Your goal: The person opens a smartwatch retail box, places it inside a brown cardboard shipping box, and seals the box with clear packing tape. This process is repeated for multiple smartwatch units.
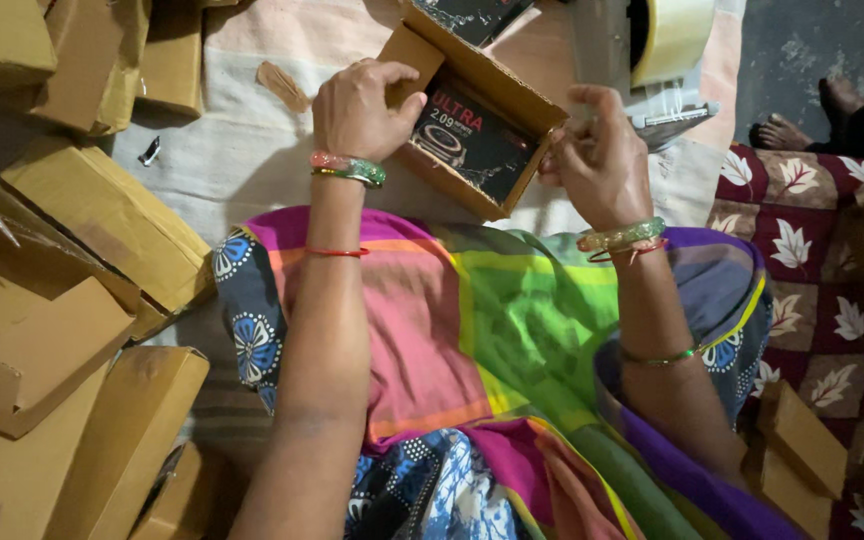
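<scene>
The open brown cardboard carton, holding a black printed product box, sat at twelve o'clock above the lap. The left hand gripped its near-left wall, steadying it; the right hand pinched the right corner.

Pale striped cloth covers floor centre. Brown cardboard boxes piled at left. Maroon leaf-print mat at right, bare grey concrete floor top right. Dim lighting.
</scene>
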